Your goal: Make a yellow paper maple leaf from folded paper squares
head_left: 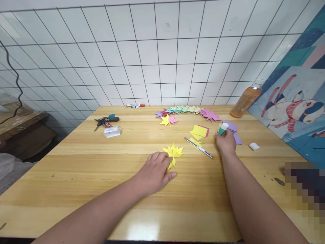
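Observation:
My left hand [158, 173] rests on the table with its fingers loosely bent and the thumb apart. Its fingertips touch the left side of a yellow folded-paper leaf [173, 151], covering part of it. Over to the right, my right hand [226, 142] is closed around a green glue stick [222, 129] with a white cap, held upright at a tilt. Purple paper pieces [230, 126] lie just behind and beside that hand, partly hidden. Between the hands lies a utility knife [199, 148], across a scrap of yellow paper. Yellow paper squares [199, 130] overlap a magenta one behind the knife.
An arc of folded-paper leaves [186, 109] spans the back, with a yellow and pink pair [166, 120] before it. A marker [136, 105], keys [103, 121] and a small white box [112, 131] stand left. A bottle [245, 101] and white piece [254, 146] are right.

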Demonstrator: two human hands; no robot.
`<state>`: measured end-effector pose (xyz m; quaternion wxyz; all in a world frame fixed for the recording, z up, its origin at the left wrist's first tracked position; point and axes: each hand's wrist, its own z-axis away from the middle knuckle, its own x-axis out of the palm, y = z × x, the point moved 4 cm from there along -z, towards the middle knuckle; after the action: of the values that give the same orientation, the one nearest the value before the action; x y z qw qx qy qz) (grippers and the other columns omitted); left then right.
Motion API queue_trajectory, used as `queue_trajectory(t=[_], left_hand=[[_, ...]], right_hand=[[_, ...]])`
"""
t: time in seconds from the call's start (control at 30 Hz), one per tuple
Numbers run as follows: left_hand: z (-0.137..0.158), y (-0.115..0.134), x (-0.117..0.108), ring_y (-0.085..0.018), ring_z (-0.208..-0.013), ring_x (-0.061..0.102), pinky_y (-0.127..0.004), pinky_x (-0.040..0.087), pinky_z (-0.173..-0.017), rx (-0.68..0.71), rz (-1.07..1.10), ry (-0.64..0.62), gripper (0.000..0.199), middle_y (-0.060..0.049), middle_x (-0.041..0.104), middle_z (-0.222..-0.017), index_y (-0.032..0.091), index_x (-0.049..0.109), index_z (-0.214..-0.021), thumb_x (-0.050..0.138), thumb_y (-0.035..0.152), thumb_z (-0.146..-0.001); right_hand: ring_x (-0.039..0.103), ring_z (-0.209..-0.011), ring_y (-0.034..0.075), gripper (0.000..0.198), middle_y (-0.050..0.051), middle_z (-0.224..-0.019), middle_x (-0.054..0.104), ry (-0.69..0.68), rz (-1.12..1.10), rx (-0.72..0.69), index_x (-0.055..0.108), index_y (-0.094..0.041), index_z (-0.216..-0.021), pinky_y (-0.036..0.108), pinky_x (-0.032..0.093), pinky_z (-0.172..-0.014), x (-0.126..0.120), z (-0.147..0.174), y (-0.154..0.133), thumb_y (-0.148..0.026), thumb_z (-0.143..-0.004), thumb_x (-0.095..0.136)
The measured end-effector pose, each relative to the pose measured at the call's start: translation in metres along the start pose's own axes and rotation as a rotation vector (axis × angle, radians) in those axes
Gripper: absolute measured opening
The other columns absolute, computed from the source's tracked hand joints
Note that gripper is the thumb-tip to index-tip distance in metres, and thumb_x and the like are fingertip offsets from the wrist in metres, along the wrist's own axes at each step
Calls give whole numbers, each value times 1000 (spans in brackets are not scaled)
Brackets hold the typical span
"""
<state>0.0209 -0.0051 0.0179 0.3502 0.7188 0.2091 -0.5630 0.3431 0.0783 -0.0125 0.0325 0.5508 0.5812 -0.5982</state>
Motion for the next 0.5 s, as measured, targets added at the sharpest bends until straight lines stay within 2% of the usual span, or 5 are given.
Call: queue_trajectory(t=[0.07, 0.17, 0.27, 0.37, 0.5], left_hand=[[1, 1, 2, -29, -120, 37, -47, 31, -99, 7, -19, 17, 49, -13, 44, -128, 19, 46, -122, 43, 51, -86], [1, 1, 6, -28, -125, 34, -47, 28, -103, 30, -13, 9, 52, -14, 41, -134, 18, 40, -127, 42, 49, -87], [-1, -1, 8, -27, -124, 37, -47, 27, -104, 38, 5, -22, 54, -13, 43, -132, 18, 33, -132, 42, 46, -87], [-2, -2, 8, -27, -123, 38, -49, 25, -105, 49, -8, -31, 51, -14, 44, -131, 19, 36, -131, 42, 45, -88], [-3, -1, 10, -28, -124, 37, -49, 23, -107, 66, -41, -31, 53, -15, 43, -131, 17, 37, -130, 42, 47, -88]], right_hand=[[56, -87, 25, 32, 11, -91, 62, 10, 53, 4, 58, -18, -101, 44, 37, -85, -9, 2, -7, -36, -76, 48], [55, -85, 23, 39, 11, -101, 59, 69, -58, -195, 54, -18, -114, 36, 40, -77, -34, 17, -42, -37, -81, 44], [53, -58, 15, 50, 3, -82, 61, -222, -227, -284, 49, -20, -121, 27, 40, -57, -43, 47, -80, -42, -76, 56], [47, -52, 13, 30, -1, -64, 56, -468, -362, -364, 60, -20, -89, 23, 34, -47, -42, 81, -109, -43, -71, 63], [48, -52, 12, 19, -1, -64, 57, -487, -386, -471, 59, -20, -80, 22, 33, -49, -32, 107, -122, -37, -78, 54]])
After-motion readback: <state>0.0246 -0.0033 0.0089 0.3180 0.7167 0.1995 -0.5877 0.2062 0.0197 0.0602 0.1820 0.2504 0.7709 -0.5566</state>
